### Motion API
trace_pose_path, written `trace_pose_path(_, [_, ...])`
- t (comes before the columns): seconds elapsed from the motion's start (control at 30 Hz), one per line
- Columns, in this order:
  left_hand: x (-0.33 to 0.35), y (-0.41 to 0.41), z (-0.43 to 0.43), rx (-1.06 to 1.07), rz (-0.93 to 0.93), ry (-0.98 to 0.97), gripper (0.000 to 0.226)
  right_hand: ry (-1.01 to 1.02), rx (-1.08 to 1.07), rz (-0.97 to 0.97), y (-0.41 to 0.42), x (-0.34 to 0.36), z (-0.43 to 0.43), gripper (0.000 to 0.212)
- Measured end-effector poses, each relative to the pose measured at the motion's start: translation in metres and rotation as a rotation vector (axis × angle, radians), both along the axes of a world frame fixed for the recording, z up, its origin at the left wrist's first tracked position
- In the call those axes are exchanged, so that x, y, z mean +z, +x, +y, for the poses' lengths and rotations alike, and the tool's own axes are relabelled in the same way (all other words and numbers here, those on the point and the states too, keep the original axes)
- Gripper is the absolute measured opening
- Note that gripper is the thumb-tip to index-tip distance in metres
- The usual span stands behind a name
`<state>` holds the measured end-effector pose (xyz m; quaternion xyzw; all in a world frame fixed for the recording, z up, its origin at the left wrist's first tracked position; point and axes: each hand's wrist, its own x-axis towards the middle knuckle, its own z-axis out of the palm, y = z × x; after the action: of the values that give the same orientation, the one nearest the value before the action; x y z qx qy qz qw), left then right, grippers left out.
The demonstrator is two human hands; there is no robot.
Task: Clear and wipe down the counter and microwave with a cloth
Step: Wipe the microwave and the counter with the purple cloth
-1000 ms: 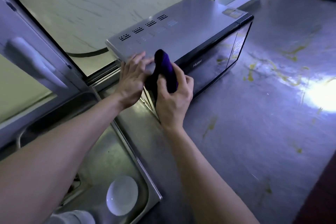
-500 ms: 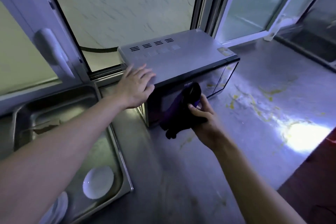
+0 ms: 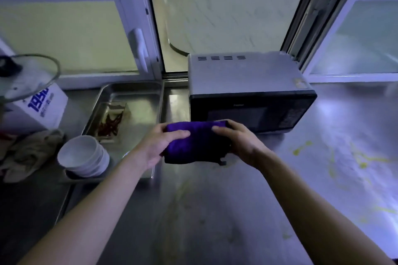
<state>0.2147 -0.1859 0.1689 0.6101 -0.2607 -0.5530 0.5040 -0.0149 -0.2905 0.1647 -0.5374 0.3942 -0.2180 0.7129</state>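
Purple cloth (image 3: pixel 197 142), folded, is held over the steel bench (image 3: pixel 215 211) just in front of the microwave (image 3: pixel 247 84) door. The left hand (image 3: pixel 159 146) has its grip curled round the cloth's left end and the right hand (image 3: pixel 239 142) is closed round the right end. The microwave stands at the bench's far edge, yellow smears (image 3: pixel 301 148) streak the surface toward the right edge, and stacked white bowls (image 3: pixel 84 157) sit on a metal tray (image 3: pixel 133 92) toward the left.

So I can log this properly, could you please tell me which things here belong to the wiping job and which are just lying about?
Job: purple cloth, gripped by left hand and right hand; microwave; counter with yellow smears.
Lying about: stacked white bowls; metal tray; crumpled rag; glass lid; white box.
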Motion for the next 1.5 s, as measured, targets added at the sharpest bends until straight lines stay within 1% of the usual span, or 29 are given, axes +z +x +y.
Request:
trace_pose_path(0.07, [0.006,0.008,0.014,-0.018,-0.143,-0.03,0.034,-0.202,0.103,0.129,0.009,0.0,-0.001,0.02])
trace_pose_path(0.17, [0.008,0.027,0.032,-0.11,-0.226,0.021,0.047,-0.201,0.214,0.115,0.03,0.004,-0.011,0.023])
trace_pose_path(0.27, [-0.002,0.046,0.038,-0.183,-0.157,0.143,0.056,-0.226,0.315,0.158,0.058,0.003,-0.025,0.029])
trace_pose_path(0.33, [-0.008,0.058,0.035,-0.149,-0.088,0.193,0.069,-0.332,0.362,0.248,0.078,0.001,-0.038,0.031])
trace_pose_path(0.4, [-0.015,0.075,0.025,-0.096,-0.115,0.237,0.077,-0.511,0.297,0.318,0.095,0.002,-0.06,0.023])
trace_pose_path(0.43, [-0.018,0.084,0.017,-0.074,-0.162,0.255,0.071,-0.645,0.224,0.359,0.103,0.006,-0.075,0.019])
trace_pose_path(0.47, [-0.021,0.092,0.006,-0.046,-0.219,0.275,0.059,-0.795,0.14,0.419,0.11,0.01,-0.091,0.018])
trace_pose_path(0.53, [-0.028,0.102,-0.023,0.033,-0.352,0.323,0.036,-1.021,0.043,0.545,0.123,0.015,-0.127,0.023])
trace_pose_path(0.6, [-0.032,0.096,-0.06,0.074,-0.494,0.327,0.022,-1.107,0.109,0.626,0.133,0.008,-0.158,0.034])
trace_pose_path(0.63, [-0.032,0.086,-0.079,0.088,-0.493,0.298,0.021,-1.111,0.169,0.666,0.136,0.0,-0.169,0.04])
trace_pose_path(0.67, [-0.037,0.075,-0.096,0.089,-0.404,0.249,0.022,-1.12,0.224,0.701,0.136,-0.009,-0.178,0.046])
trace_pose_path(0.73, [-0.051,0.052,-0.12,0.068,-0.053,0.138,0.021,-1.192,0.294,0.729,0.133,-0.026,-0.188,0.052])
trace_pose_path(0.77, [-0.062,0.045,-0.123,0.074,0.067,0.071,0.024,-1.219,0.299,0.73,0.131,-0.031,-0.191,0.052])
trace_pose_path(0.8, [-0.076,0.039,-0.125,0.097,0.122,-0.014,0.024,-1.239,0.294,0.725,0.13,-0.033,-0.193,0.05])
trace_pose_path(0.83, [-0.091,0.035,-0.127,0.138,0.096,-0.097,0.021,-1.256,0.288,0.717,0.13,-0.034,-0.195,0.05])
trace_pose_path(0.87, [-0.108,0.03,-0.127,0.201,0.025,-0.176,0.016,-1.268,0.281,0.711,0.13,-0.034,-0.195,0.049])
trace_pose_path(0.93, [-0.132,0.016,-0.134,0.343,-0.141,-0.237,0.01,-1.272,0.274,0.716,0.13,-0.036,-0.196,0.05])
trace_pose_path(0.97, [-0.136,0.006,-0.138,0.409,-0.169,-0.231,0.019,-1.272,0.273,0.72,0.13,-0.036,-0.196,0.05])
trace_pose_path(1.03, [-0.14,-0.019,-0.146,0.474,-0.087,-0.268,0.046,-1.267,0.274,0.724,0.129,-0.037,-0.196,0.05])
trace_pose_path(1.1, [-0.136,-0.041,-0.153,0.5,-0.055,-0.28,0.088,-1.271,0.279,0.724,0.129,-0.036,-0.197,0.05])
trace_pose_path(1.17, [-0.131,-0.046,-0.159,0.524,-0.013,-0.2,0.121,-1.269,0.276,0.728,0.13,-0.036,-0.196,0.052])
trace_pose_path(1.2, [-0.128,-0.041,-0.162,0.529,0.043,-0.142,0.129,-1.261,0.271,0.736,0.13,-0.037,-0.196,0.052])
trace_pose_path(1.23, [-0.125,-0.035,-0.165,0.529,0.111,-0.11,0.127,-1.252,0.265,0.744,0.13,-0.038,-0.195,0.051])
trace_pose_path(1.27, [-0.124,-0.026,-0.167,0.526,0.212,-0.103,0.117,-1.248,0.26,0.751,0.13,-0.038,-0.195,0.05])
trace_pose_path(1.33, [-0.128,-0.012,-0.171,0.464,0.438,-0.159,0.094,-1.242,0.259,0.758,0.131,-0.036,-0.195,0.049])
trace_pose_path(1.37, [-0.125,-0.007,-0.171,0.449,0.488,-0.183,0.084,-1.236,0.263,0.763,0.132,-0.035,-0.194,0.049])
trace_pose_path(1.4, [-0.122,-0.003,-0.171,0.427,0.488,-0.182,0.076,-1.232,0.267,0.767,0.132,-0.036,-0.194,0.05])
trace_pose_path(1.43, [-0.119,-0.001,-0.175,0.408,0.446,-0.155,0.073,-1.233,0.272,0.77,0.132,-0.036,-0.194,0.05])
trace_pose_path(1.5, [-0.116,0.0,-0.184,0.409,0.286,-0.111,0.077,-1.24,0.283,0.779,0.132,-0.035,-0.195,0.049])
